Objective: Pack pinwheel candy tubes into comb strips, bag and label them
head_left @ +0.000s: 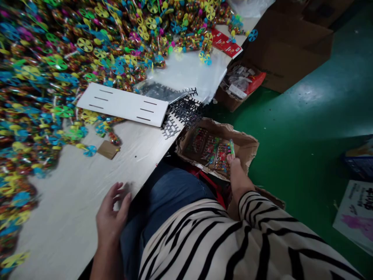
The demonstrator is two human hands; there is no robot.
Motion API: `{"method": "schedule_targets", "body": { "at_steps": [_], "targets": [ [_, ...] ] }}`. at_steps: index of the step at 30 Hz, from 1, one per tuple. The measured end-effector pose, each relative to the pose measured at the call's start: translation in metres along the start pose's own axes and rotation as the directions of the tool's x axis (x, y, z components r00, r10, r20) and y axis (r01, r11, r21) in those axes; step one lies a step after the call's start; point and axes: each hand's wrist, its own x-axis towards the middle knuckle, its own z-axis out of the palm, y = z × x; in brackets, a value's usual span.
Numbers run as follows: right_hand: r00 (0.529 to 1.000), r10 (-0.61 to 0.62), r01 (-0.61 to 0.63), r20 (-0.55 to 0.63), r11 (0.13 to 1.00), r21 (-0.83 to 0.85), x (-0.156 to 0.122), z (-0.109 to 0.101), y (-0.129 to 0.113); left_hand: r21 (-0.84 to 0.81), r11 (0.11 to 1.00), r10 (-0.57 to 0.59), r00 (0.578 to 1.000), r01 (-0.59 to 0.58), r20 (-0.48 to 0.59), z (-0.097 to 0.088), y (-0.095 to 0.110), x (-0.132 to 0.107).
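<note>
- Bright pinwheel toys are piling up across the left of a white table.
- Left hand is lying open by the table's edge, fingers spread, holding nothing.
- White slotted card is resting on the table, touching the pile's edge.
- Black plastic racks are lying just beside the card, at the table's edge.
- Brown cardboard box is sitting below that edge, with toy packets lying inside.
- Right hand is pinching a small tube tightly between finger and thumb — just over the box's rim, tilted slightly.
- Green floor is spreading out to the right, under a big brown carton.
</note>
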Motion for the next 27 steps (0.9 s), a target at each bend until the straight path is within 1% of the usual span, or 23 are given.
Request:
{"method": "schedule_targets", "body": {
  "at_steps": [1, 3, 4, 6, 9, 11, 12, 13, 15, 17, 18, 19, 20, 21, 22, 23, 24, 25, 26, 27],
  "targets": [
    [0.999, 0.004, -0.004, 0.040, 1.000, -0.003, 0.001, 0.002, -0.004, 0.004, 1.000, -0.013, 1.000, 0.013, -0.002, -0.001, 0.001, 0.000],
    [0.990, 0.037, -0.035, 0.135, 0.999, -0.018, 0.003, 0.017, -0.012, 0.012, 1.000, -0.027, 1.000, 0.027, -0.011, -0.002, 0.004, 0.000],
    [0.982, 0.051, -0.047, 0.184, 0.999, -0.026, 0.003, 0.030, -0.017, 0.018, 0.999, -0.028, 0.999, 0.028, -0.017, -0.002, 0.006, 0.001],
    [0.957, 0.075, -0.066, 0.281, 0.997, -0.038, 0.000, 0.064, -0.026, 0.037, 0.999, -0.020, 0.999, 0.021, -0.030, -0.002, 0.009, 0.003],
    [0.905, 0.088, -0.075, 0.417, 0.996, -0.047, -0.015, 0.115, -0.041, 0.073, 0.997, -0.013, 0.999, 0.015, -0.030, -0.005, 0.011, 0.007],
    [0.860, 0.090, -0.071, 0.503, 0.996, -0.058, -0.032, 0.139, -0.051, 0.116, 0.993, -0.003, 0.999, 0.007, -0.034, -0.010, 0.012, 0.010],
    [0.832, 0.090, -0.064, 0.547, 0.996, -0.066, -0.042, 0.145, -0.056, 0.139, 0.990, 0.011, 0.999, -0.005, -0.044, -0.013, 0.011, 0.010],
    [0.799, 0.089, -0.053, 0.595, 0.996, -0.077, -0.053, 0.148, -0.062, 0.161, 0.987, 0.031, 0.998, -0.021, -0.060, -0.018, 0.009, 0.011],
    [0.718, 0.074, -0.008, 0.692, 0.995, -0.098, -0.074, 0.142, -0.077, 0.186, 0.981, 0.070, 0.993, -0.050, -0.100, -0.028, 0.002, 0.010],
    [0.632, 0.039, 0.070, 0.774, 0.992, -0.107, -0.089, 0.126, -0.098, 0.198, 0.978, 0.090, 0.985, -0.060, -0.144, -0.038, -0.012, 0.008],
    [0.597, 0.013, 0.115, 0.802, 0.988, -0.102, -0.093, 0.117, -0.111, 0.207, 0.977, 0.092, 0.981, -0.056, -0.169, -0.043, -0.021, 0.006],
    [0.578, -0.028, 0.167, 0.816, 0.982, -0.085, -0.093, 0.109, -0.127, 0.216, 0.975, 0.089, 0.978, -0.047, -0.190, -0.047, -0.032, 0.004],
    [0.578, -0.091, 0.233, 0.811, 0.971, -0.057, -0.092, 0.104, -0.145, 0.224, 0.974, 0.082, 0.974, -0.034, -0.209, -0.050, -0.042, 0.002],
    [0.593, -0.182, 0.324, 0.784, 0.946, -0.026, -0.088, 0.103, -0.163, 0.229, 0.973, 0.073, 0.972, -0.021, -0.222, -0.052, -0.053, 0.000],
    [0.608, -0.288, 0.435, 0.740, 0.900, -0.007, -0.084, 0.105, -0.182, 0.230, 0.973, 0.063, 0.972, -0.009, -0.226, -0.054, -0.063, -0.003],
    [0.609, -0.401, 0.560, 0.684, 0.828, -0.013, -0.080, 0.112, -0.201, 0.229, 0.973, 0.056, 0.973, -0.004, -0.222, -0.055, -0.072, -0.006],
    [0.589, -0.509, 0.686, 0.628, 0.725, -0.055, -0.075, 0.122, -0.217, 0.229, 0.973, 0.056, 0.976, -0.006, -0.213, -0.055, -0.080, -0.008],
    [0.547, -0.593, 0.792, 0.591, 0.596, -0.135, -0.072, 0.136, -0.232, 0.232, 0.973, 0.063, 0.977, -0.015, -0.202, -0.054, -0.086, -0.011],
    [0.503, -0.641, 0.857, 0.580, 0.454, -0.242, -0.069, 0.151, -0.243, 0.235, 0.972, 0.076, 0.978, -0.029, -0.195, -0.053, -0.091, -0.013],
    [0.468, -0.659, 0.882, 0.589, 0.306, -0.359, -0.067, 0.167, -0.252, 0.237, 0.970, 0.093, 0.977, -0.045, -0.193, -0.053, -0.095, -0.015]
  ]
}}
